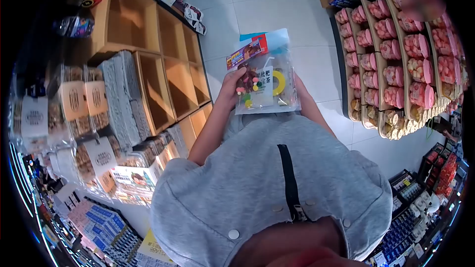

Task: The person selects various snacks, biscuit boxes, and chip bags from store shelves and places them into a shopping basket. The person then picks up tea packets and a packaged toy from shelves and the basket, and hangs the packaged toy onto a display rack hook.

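In front of my chest is a clear-fronted tea pouch [279, 62] with a white label, a yellow ring and colourful printed dots. My left hand [228, 88] grips its left side, thumb on the front. A small purple and red snack packet [246, 53] lies slantwise across the pouch's upper left, above that thumb. Something blue [251, 36] peeks out behind the two packages. At the pouch's right edge is my right hand [299, 88], closed round it, with most of its fingers hidden behind.
Wooden cubby shelving [157, 62] stands on the left, with clear boxes of packaged food [76, 101] nearby. To the right, a tiered rack [376, 64] bears many pink-lidded jars [415, 46]. Pale floor tiles [277, 0] run between them. Boxed goods [101, 225] fill the lower left.
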A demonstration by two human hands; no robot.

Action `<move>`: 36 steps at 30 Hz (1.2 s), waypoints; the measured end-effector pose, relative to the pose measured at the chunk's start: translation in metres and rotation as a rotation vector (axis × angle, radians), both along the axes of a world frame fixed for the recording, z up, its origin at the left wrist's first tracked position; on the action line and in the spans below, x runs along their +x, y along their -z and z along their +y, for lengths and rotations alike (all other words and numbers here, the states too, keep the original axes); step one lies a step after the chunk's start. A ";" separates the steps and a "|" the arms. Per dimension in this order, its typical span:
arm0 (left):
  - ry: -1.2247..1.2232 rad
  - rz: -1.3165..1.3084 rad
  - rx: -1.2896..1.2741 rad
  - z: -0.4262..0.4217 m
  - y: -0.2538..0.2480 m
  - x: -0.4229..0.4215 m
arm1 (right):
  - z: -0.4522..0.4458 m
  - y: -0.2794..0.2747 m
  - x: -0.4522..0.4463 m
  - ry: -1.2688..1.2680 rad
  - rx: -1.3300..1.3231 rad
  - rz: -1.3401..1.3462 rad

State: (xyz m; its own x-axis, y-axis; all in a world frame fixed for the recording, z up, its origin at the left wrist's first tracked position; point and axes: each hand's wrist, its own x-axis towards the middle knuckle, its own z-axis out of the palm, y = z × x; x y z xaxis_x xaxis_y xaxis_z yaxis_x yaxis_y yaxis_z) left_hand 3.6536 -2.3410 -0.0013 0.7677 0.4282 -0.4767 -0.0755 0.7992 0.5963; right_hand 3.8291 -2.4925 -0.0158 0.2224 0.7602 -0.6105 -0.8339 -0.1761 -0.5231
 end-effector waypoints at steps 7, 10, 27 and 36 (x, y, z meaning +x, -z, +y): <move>-0.201 0.010 0.004 0.127 0.021 0.073 | 0.102 -0.001 0.100 0.166 0.120 -0.021; -0.367 0.028 -0.005 0.193 0.052 0.105 | 0.159 0.001 0.158 0.267 0.053 0.091; -0.754 -0.201 0.001 0.443 -0.009 0.305 | 0.532 -0.030 0.445 -0.261 0.301 0.306; -1.022 -0.214 -0.034 0.591 0.041 0.318 | 0.698 -0.045 0.453 -0.437 0.290 0.388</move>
State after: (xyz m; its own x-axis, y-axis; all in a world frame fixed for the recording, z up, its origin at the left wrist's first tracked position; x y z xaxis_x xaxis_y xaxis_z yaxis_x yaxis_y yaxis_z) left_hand 3.9712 -1.7501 -0.0419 0.1175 0.9100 -0.3977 -0.8263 0.3117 0.4691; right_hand 4.2822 -1.7948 0.0289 -0.3393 0.8769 -0.3404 -0.8555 -0.4381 -0.2759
